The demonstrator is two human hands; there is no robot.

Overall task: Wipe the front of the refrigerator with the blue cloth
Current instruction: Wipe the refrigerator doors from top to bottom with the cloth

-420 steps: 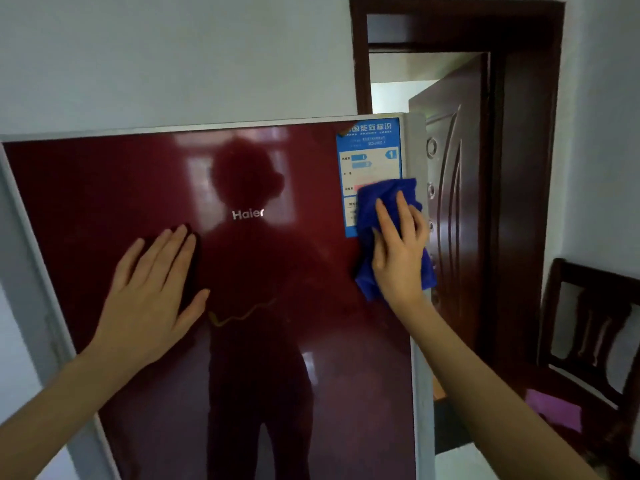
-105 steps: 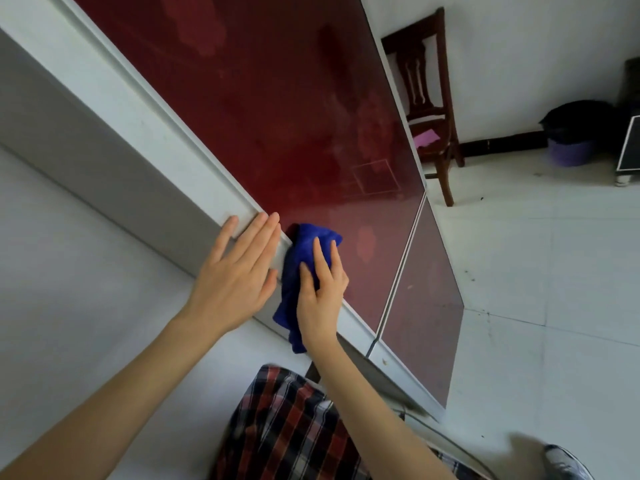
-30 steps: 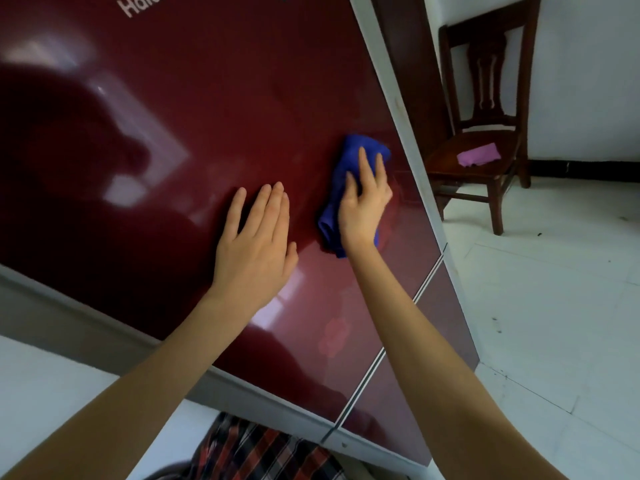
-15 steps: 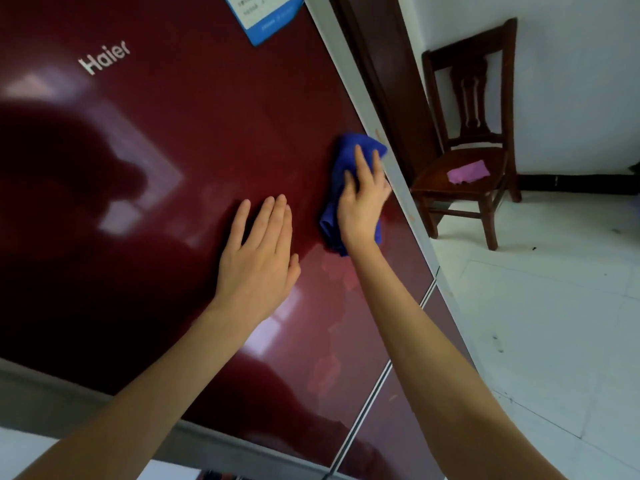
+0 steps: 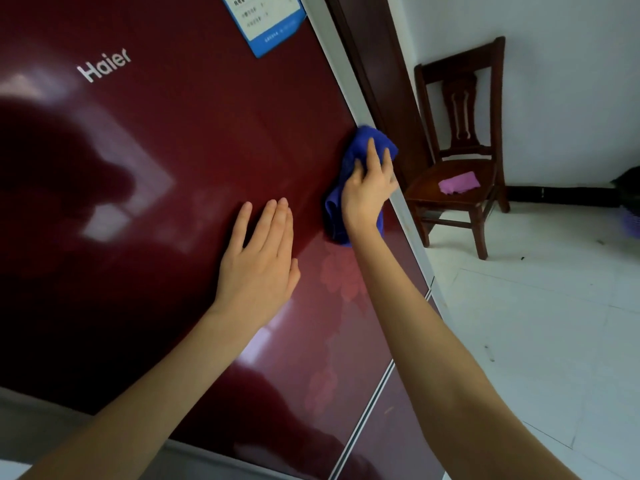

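Right hand: pressed flat on the blue cloth, fingers spread over it and pinning it against the refrigerator door, at the door's right edge beside the pale trim. The cloth is bunched, part showing above the fingertips and part hanging below the wrist. Left hand: empty, palm flat on the refrigerator's glossy red front, fingers extended and close together, just left of the cloth and lower down. The brand lettering sits above and left of both hands; a blue-bordered label is at the door's upper right (text not legible). Right of the refrigerator stands a dark wooden chair with a pink cloth on its seat, on a pale tiled floor.
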